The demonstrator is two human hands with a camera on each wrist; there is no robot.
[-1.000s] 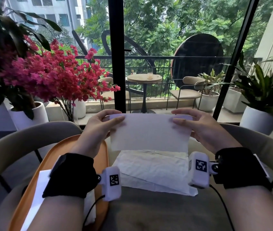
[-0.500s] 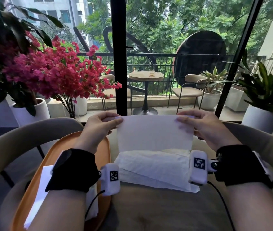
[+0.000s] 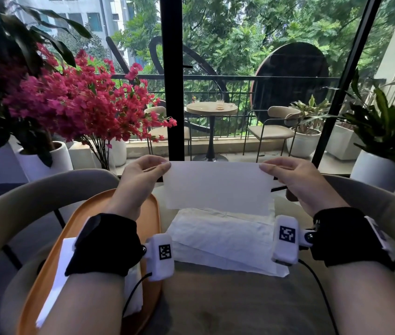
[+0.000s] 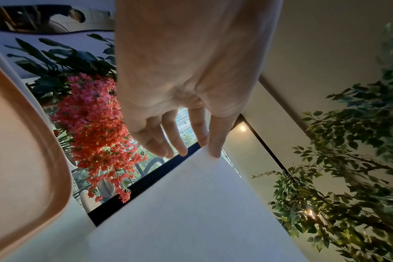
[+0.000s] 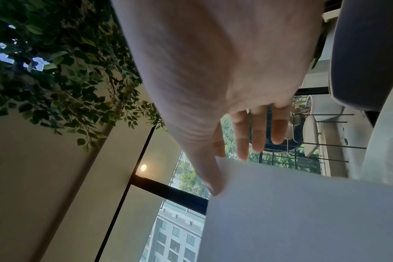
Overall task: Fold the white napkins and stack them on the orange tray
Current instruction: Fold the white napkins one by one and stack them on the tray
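Note:
I hold a white napkin point(image 3: 218, 187) up in the air by its two top corners. My left hand point(image 3: 161, 166) pinches the top left corner, also seen in the left wrist view as thumb and forefinger of the left hand point(image 4: 208, 148) on the napkin point(image 4: 191, 212). My right hand point(image 3: 265, 168) pinches the top right corner; in the right wrist view the right hand point(image 5: 216, 170) nips the napkin point(image 5: 303, 212). Below it a loose pile of white napkins point(image 3: 223, 240) lies on the table. The orange tray point(image 3: 80, 213) sits to the left with folded napkins point(image 3: 59, 274) on it, partly hidden by my left forearm.
Curved beige chair backs point(image 3: 34, 189) ring the far side of the table point(image 3: 228, 305). A pink flowering plant point(image 3: 75, 105) stands at the back left, a green plant in a white pot point(image 3: 380, 165) at the right. Glass with a black post point(image 3: 172, 76) is behind.
Both hands have lifted the napkin higher and drawn it taut. Its bottom edge now hangs free above the pile.

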